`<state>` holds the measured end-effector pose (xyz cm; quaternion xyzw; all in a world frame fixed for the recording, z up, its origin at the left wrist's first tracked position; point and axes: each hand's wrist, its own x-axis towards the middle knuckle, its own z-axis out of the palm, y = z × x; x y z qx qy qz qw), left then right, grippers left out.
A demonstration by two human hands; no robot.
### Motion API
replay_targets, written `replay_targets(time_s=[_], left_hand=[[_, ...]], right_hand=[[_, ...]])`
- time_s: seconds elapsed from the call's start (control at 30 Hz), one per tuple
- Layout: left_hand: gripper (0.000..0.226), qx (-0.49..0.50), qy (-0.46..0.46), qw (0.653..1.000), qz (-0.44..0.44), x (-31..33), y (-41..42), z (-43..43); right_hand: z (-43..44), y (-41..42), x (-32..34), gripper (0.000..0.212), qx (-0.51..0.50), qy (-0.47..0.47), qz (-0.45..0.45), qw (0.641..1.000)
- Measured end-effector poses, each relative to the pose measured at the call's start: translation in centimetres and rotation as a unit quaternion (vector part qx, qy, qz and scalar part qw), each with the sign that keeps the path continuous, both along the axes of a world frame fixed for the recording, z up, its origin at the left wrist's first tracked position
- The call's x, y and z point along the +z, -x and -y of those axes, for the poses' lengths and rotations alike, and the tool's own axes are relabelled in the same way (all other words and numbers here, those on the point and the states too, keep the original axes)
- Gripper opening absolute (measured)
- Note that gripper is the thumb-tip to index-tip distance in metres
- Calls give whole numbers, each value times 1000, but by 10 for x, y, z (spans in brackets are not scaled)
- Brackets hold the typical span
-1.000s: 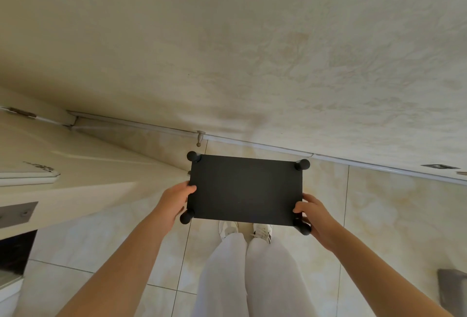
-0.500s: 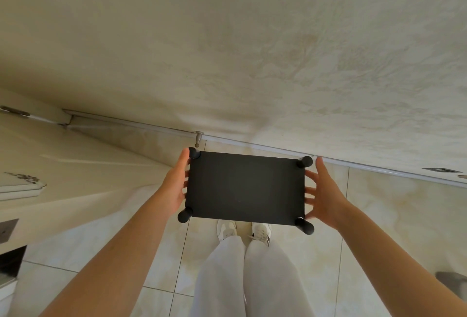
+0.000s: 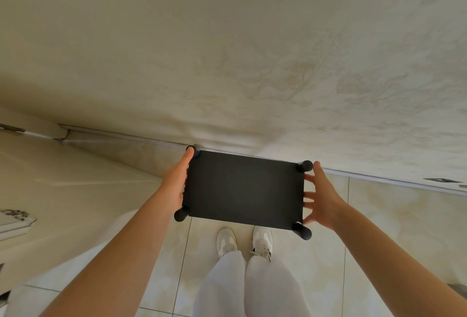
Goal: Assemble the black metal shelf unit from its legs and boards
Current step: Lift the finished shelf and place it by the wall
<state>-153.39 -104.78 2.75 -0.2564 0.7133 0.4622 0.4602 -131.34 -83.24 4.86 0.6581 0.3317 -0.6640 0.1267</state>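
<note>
The black metal shelf unit (image 3: 243,189) stands in front of me, seen from straight above: a flat black rectangular top board with a round black knob at each of its corners. Its legs and lower boards are hidden beneath the top. My left hand (image 3: 175,181) lies flat along the board's left edge, fingers straight, fingertips at the far left knob. My right hand (image 3: 321,196) is at the right edge with fingers spread and straight, their tips touching the board's side.
A beige marbled wall (image 3: 252,51) rises just behind the shelf, with a pale skirting strip (image 3: 379,180) at its foot. A cream door or cabinet panel (image 3: 63,190) stands to the left. My white shoes (image 3: 243,243) are on the tiled floor (image 3: 394,230).
One second ago both hands gripped the board's near corners. They have let go, slid up along the side edges and straightened. The shelf has shifted slightly towards the wall.
</note>
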Motion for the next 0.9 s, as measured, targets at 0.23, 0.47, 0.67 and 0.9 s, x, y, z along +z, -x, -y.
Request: replay_targets(time_s=[0.23,0.47,0.67,0.9], left_hand=[[69,14,-6,1000,-1,1,29,-12],[54,54,-23,998,-4,0,46,-17],[60,70,-29,997,-13,-10,60,-14],[65,75,-6,997,-21,-19,72,3]], right_hand=[[-8,24,-3,70,-1,-6,-16,1000],[-13,48,-1,71,8,6,-30,999],[-12,69,2,76,19,-2,-35,999],[0,85,3,74,28,10,-44,999]])
